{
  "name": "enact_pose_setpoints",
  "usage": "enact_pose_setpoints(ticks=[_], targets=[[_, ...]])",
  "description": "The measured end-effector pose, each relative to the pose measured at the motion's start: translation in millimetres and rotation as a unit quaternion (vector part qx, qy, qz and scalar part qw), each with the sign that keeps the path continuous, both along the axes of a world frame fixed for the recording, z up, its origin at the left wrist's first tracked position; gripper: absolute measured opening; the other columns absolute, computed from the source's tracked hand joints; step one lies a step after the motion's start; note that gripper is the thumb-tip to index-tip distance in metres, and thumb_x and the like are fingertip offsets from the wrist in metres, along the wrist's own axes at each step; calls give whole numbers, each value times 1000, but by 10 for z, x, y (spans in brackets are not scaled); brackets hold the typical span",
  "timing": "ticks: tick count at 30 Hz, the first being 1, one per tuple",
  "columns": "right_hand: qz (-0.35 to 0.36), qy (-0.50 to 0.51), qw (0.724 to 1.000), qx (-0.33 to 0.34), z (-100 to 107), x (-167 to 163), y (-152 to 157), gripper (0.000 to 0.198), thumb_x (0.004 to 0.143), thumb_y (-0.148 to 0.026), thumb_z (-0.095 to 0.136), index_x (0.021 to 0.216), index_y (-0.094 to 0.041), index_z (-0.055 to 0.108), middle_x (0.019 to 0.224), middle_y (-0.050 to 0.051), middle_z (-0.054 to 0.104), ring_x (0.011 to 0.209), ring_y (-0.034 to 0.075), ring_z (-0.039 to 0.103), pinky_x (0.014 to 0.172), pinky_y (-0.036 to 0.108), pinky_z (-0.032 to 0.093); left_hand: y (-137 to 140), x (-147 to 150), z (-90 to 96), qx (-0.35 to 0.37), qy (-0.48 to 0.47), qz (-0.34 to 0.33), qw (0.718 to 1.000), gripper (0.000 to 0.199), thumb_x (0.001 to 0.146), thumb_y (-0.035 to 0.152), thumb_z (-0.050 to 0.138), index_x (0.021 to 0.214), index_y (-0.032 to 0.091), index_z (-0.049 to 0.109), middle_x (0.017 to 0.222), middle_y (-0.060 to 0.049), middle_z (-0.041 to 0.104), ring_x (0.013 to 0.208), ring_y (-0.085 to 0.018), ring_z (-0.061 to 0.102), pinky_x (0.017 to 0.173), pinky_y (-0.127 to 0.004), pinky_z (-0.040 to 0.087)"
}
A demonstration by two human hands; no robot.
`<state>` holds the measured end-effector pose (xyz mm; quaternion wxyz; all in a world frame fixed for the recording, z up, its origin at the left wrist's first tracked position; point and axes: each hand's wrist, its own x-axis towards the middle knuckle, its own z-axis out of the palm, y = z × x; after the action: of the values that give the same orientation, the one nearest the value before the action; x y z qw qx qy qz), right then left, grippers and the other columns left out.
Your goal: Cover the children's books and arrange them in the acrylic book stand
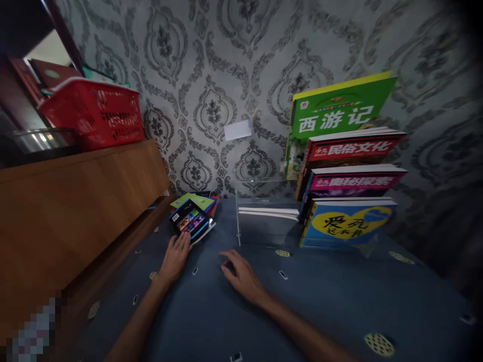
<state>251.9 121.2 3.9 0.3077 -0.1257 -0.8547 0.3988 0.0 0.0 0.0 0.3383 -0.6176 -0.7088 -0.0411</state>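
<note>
My left hand [177, 255] lies with its fingers stretched over the near edge of a black book [193, 221] with colourful pictures on its cover. Under that book is a small loose pile, where a green book [198, 200] and a red edge show. My right hand [240, 275] hovers over or rests on the blue cloth, thumb and fingers apart, with nothing between them. Beyond it, a clear acrylic rack [260, 231] stands on the table. White-edged books [268, 213] are inside it.
In stepped rows at the right stand a green book [335, 113], a red book [354, 148], a purple book [356, 181] and a blue book [347, 226]. A wooden cabinet [83, 201] on the left carries a red basket [109, 113] and a metal bowl [41, 141]. Patterned wall [211, 110] behind.
</note>
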Motion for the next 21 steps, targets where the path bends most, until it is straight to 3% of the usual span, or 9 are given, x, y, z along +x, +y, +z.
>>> enact_pose_setpoints(ticks=[3,6,9,15,21], targets=[[-2,9,1000,8,-4,-1,1,34,92,-25,48,124,-22,57,113,10,62,82,17,62,72,31,55,-173,103,-60,-14,-13,-1,1000,43,102,25,32,138,12,51,135,-19,61,130,-27,55,106,-48,45],[-40,34,997,53,7,2,-12,32,92,-26,48,122,-21,58,127,13,58,105,23,63,90,40,54,-342,219,-95,-27,-24,-20,999,42,102,23,34,139,12,50,134,-19,62,128,-26,57,105,-46,47],[-63,73,989,107,36,19,-49,29,94,-25,48,119,-23,61,127,13,59,120,26,57,101,47,48,-508,361,-107,-39,-19,-45,998,42,102,23,35,139,10,50,134,-20,61,126,-26,59,101,-43,52],[-50,157,970,179,99,69,-143,22,96,-20,46,109,-22,65,115,11,67,109,24,61,96,44,48,-827,745,-54,-77,-3,-93,993,39,101,22,39,136,11,51,134,-17,62,130,-27,55,102,-41,52],[14,145,979,141,108,65,-156,22,97,-24,45,100,-21,66,98,9,72,94,22,65,87,40,50,-1156,1174,32,-95,-18,-170,981,41,99,18,44,139,11,47,136,-15,62,134,-26,50,104,-41,52]])
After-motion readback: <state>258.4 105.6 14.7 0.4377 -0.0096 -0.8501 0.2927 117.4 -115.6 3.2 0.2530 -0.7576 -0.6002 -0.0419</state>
